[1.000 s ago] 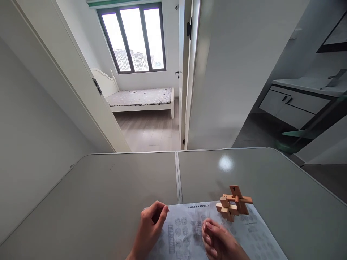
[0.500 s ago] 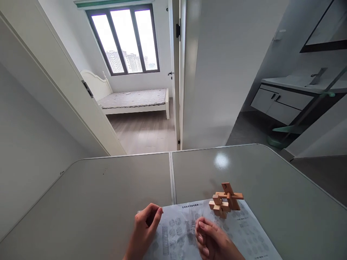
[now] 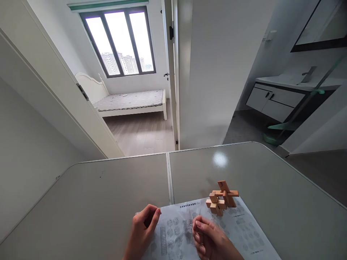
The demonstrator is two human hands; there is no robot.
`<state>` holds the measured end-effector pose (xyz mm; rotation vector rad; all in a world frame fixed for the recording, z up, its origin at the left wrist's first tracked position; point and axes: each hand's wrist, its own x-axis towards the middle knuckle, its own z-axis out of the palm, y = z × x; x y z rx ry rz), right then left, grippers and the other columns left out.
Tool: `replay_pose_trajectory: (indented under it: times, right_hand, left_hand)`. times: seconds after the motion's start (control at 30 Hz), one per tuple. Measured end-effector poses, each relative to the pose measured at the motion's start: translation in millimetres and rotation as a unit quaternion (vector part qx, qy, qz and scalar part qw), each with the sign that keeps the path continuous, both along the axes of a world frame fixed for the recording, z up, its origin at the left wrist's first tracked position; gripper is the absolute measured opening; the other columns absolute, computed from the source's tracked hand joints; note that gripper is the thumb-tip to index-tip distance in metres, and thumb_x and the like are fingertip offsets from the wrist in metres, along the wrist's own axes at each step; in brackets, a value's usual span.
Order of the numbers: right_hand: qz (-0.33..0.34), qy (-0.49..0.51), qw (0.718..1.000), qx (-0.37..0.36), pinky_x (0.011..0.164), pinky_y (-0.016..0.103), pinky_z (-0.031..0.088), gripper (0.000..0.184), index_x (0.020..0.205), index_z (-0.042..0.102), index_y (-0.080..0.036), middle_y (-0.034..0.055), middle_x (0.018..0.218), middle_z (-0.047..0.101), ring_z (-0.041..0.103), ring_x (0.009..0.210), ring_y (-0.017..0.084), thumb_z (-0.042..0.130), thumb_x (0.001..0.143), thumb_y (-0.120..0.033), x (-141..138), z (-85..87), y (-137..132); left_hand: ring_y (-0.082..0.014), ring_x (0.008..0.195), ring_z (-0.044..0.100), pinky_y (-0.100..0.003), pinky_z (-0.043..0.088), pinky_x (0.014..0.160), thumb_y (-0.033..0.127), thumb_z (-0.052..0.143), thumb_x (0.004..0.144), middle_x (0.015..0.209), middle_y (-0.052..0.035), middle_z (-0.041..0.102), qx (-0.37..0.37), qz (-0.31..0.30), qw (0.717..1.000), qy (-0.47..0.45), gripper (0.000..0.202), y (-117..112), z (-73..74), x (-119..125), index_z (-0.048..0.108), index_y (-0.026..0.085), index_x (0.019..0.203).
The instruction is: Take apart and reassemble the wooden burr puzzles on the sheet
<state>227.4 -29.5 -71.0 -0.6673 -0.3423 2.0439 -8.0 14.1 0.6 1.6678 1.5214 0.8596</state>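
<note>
Standing near the far right corner of a printed sheet [image 3: 236, 240], two interlocking wooden puzzles are shown: a compact pale burr puzzle [image 3: 217, 207] to the front and, just behind it, a darker orange-brown slatted puzzle [image 3: 230, 201], whose tilted upper slat is marked in black. Whether the two are in contact cannot be told, since the darker one is partly hidden by the paler.

The left hand [image 3: 143, 227] is placed over the sheet's left edge, its fingers curled and its thumb drawn in to the index finger, with only a narrow hollow left between. The right hand [image 3: 210, 236] is held over the sheet, nearest to the pale puzzle but apart from it, with its fingers loosely bent and its thumb brought to the fingertips. No object is seen in either hand, although the inside of each grip is partly concealed.

Both puzzles are judged to be assembled, as crossed bars are locked together in each and no loose bar is visible on the sheet or the table [image 3: 130, 186]. Whether any handling is left to be done cannot be determined.
</note>
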Motion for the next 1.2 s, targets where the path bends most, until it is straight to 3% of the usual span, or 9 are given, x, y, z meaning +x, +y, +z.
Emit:
replay_pose_trajectory:
  times: [0.67,1.2]
  right_hand:
    - [0.013,0.001,1.0,-0.006,0.037,0.018,0.027,0.054,0.082,0.052,-0.022,-0.0082,0.062,0.054,0.043,0.04,0.005,0.092,0.073,-0.058,0.3,-5.1,2.2]
    - [0.02,0.008,1.0,0.0,0.038,0.018,0.029,0.053,0.081,0.051,-0.023,-0.0081,0.062,0.055,0.043,0.04,0.005,0.091,0.075,-0.058,0.0,-5.0,4.2]
  left_hand:
    - [-0.0128,0.056,0.032,-0.022,0.03,0.051,0.063,0.054,0.097,0.061,0.0046,0.037,-0.001,-0.008,1.0,0.007,0.051,1.8,-4.4,-2.4,0.061,0.02,0.07]
    - [-0.0124,0.057,0.033,-0.022,0.03,0.051,0.059,0.056,0.098,0.062,0.0046,0.037,0.003,-0.006,1.0,0.013,0.049,3.5,-5.1,-1.7,0.062,0.019,0.071]
